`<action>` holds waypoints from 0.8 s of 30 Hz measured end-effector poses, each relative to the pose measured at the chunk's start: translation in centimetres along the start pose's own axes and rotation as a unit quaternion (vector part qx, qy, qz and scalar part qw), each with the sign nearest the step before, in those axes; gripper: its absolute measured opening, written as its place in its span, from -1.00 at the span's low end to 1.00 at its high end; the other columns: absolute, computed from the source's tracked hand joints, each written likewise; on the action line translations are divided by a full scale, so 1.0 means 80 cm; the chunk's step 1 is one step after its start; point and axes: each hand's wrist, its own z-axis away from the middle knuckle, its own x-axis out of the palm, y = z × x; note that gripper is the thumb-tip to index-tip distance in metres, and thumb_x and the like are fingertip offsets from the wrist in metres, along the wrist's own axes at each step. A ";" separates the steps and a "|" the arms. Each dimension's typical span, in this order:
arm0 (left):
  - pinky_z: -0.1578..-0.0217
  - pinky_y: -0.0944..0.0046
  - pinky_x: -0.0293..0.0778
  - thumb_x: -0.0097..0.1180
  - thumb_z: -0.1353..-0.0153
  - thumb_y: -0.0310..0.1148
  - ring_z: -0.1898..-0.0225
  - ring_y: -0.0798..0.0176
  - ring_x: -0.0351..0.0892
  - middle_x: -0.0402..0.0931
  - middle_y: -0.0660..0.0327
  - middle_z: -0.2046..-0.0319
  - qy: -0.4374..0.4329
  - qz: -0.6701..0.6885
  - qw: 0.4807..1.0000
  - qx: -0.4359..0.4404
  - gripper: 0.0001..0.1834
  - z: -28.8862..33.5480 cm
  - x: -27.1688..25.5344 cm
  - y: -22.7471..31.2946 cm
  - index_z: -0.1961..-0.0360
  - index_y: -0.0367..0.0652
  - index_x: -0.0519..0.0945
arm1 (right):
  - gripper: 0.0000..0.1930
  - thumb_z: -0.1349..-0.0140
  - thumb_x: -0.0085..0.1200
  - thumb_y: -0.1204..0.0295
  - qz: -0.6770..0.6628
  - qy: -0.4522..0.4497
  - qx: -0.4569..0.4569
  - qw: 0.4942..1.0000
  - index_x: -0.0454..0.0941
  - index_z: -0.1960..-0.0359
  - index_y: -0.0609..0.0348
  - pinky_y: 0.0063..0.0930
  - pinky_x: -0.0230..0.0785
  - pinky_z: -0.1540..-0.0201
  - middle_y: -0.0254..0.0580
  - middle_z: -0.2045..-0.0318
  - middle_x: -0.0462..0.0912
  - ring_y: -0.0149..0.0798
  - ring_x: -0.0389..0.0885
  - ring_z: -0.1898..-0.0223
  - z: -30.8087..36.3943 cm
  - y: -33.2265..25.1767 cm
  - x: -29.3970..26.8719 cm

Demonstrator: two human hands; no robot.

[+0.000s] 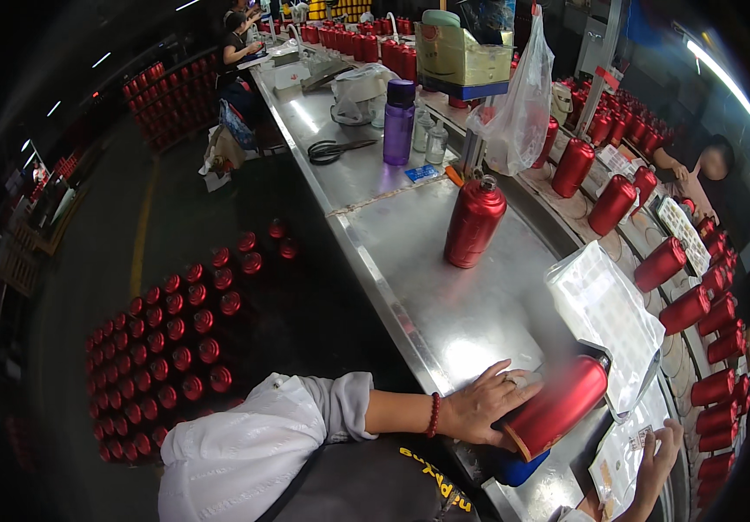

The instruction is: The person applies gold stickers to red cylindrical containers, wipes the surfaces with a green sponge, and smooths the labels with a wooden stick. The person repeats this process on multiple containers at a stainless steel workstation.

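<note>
A glossy red metal bottle [562,404] lies tilted over a blue support [524,470] at the near end of the metal table. My left hand [490,404], with a ring and a red bead bracelet on that arm, holds the bottle by its lower end; the thumb is hidden. At the lower right, my right hand [657,465] is at a whitish sheet of stickers [620,461] and seems to grip its edge, its fingers partly curled. Beside the bottle's neck lies a larger white sheet stack [610,322]. Another red bottle [476,222] stands upright farther along the table.
A conveyor [596,248] with many red bottles curves along the right, where another person [696,178] sits. Toward the back are a purple bottle [399,123], black scissors [336,150] and a hanging plastic bag [521,104]. Rows of red bottles [157,365] stand on the left floor.
</note>
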 end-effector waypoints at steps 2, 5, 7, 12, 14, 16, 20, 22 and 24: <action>-0.41 -0.29 -0.04 0.27 -0.07 0.28 -0.30 -0.19 0.34 0.44 -0.19 -0.13 0.003 -0.013 1.000 0.018 0.15 -0.005 0.000 0.000 -0.40 -0.44 0.17 | -0.87 -0.20 0.08 0.64 -0.005 -0.001 0.001 1.000 0.35 0.36 0.30 -0.17 0.19 -0.25 0.10 -0.03 0.45 0.14 0.41 -0.12 0.004 -0.043 -0.015; -0.37 -0.32 0.02 0.29 0.00 0.33 -0.23 -0.19 0.42 0.52 -0.23 0.01 0.030 -0.028 0.998 0.041 0.16 -0.009 -0.003 -0.002 -0.34 -0.46 0.26 | -0.88 -0.19 0.12 0.60 -0.010 -0.028 0.047 0.998 0.40 0.38 0.32 -0.19 0.22 -0.19 0.05 -0.03 0.49 0.12 0.43 -0.11 -0.008 -0.102 -0.017; -0.36 -0.38 0.01 0.33 0.02 0.30 -0.26 -0.18 0.39 0.50 -0.18 -0.05 0.031 -0.063 0.997 0.029 0.15 -0.002 -0.014 -0.006 -0.36 -0.41 0.26 | -0.88 -0.23 0.13 0.57 -0.039 -0.019 -0.028 0.999 0.41 0.37 0.32 -0.27 0.29 -0.09 0.02 -0.02 0.52 0.07 0.48 -0.03 -0.027 -0.127 0.007; -0.39 -0.30 -0.04 0.42 0.05 0.23 -0.33 -0.19 0.32 0.40 -0.17 -0.23 -0.002 -0.010 1.000 -0.010 0.20 -0.009 -0.003 0.010 -0.44 -0.33 0.18 | -0.87 -0.24 0.20 0.51 -0.073 0.002 -0.051 0.996 0.49 0.35 0.26 -0.20 0.35 -0.08 -0.01 0.03 0.54 0.06 0.52 -0.04 -0.010 -0.172 -0.017; -0.40 -0.31 -0.08 0.46 0.12 0.25 -0.36 -0.20 0.28 0.39 -0.15 -0.24 -0.051 -0.009 0.998 -0.033 0.24 -0.009 -0.001 0.008 -0.43 -0.34 0.20 | -0.87 -0.22 0.22 0.54 -0.076 -0.007 -0.061 0.995 0.48 0.36 0.25 -0.19 0.35 -0.09 -0.02 0.03 0.54 0.05 0.51 -0.06 -0.007 -0.181 -0.021; -0.37 -0.37 -0.10 0.39 0.10 0.34 -0.34 -0.27 0.28 0.45 -0.18 -0.08 -0.041 -0.024 0.999 -0.010 0.26 -0.013 -0.004 0.007 -0.41 -0.40 0.21 | -0.87 -0.21 0.23 0.54 -0.107 -0.021 -0.063 0.992 0.49 0.36 0.25 -0.23 0.41 0.01 -0.05 0.04 0.55 -0.03 0.56 0.05 -0.010 -0.195 -0.022; -0.35 -0.41 -0.11 0.37 0.11 0.38 -0.30 -0.28 0.32 0.52 -0.15 0.12 -0.007 -0.062 0.998 0.031 0.26 -0.017 -0.009 0.012 -0.38 -0.41 0.25 | -0.86 -0.19 0.26 0.51 -0.208 -0.069 -0.095 0.971 0.52 0.37 0.27 -0.41 0.42 0.25 -0.05 0.05 0.55 -0.21 0.58 0.30 -0.020 -0.227 -0.043; -0.37 -0.37 -0.09 0.48 0.20 0.28 -0.31 -0.28 0.32 0.46 -0.14 -0.11 0.000 -0.052 0.998 0.025 0.25 -0.022 -0.012 0.013 -0.39 -0.33 0.27 | -0.86 -0.25 0.23 0.50 -0.260 -0.069 -0.105 0.957 0.51 0.34 0.28 -0.40 0.43 0.22 -0.05 0.07 0.55 -0.21 0.58 0.27 -0.030 -0.228 -0.026; -0.38 -0.35 -0.07 0.53 0.24 0.22 -0.32 -0.28 0.33 0.43 -0.13 -0.24 0.002 -0.044 0.999 0.013 0.24 -0.020 -0.012 0.009 -0.40 -0.29 0.29 | -0.83 -0.30 0.21 0.46 -0.261 -0.065 -0.088 0.959 0.48 0.34 0.28 -0.39 0.45 0.19 -0.07 0.09 0.53 -0.20 0.59 0.24 -0.037 -0.222 0.011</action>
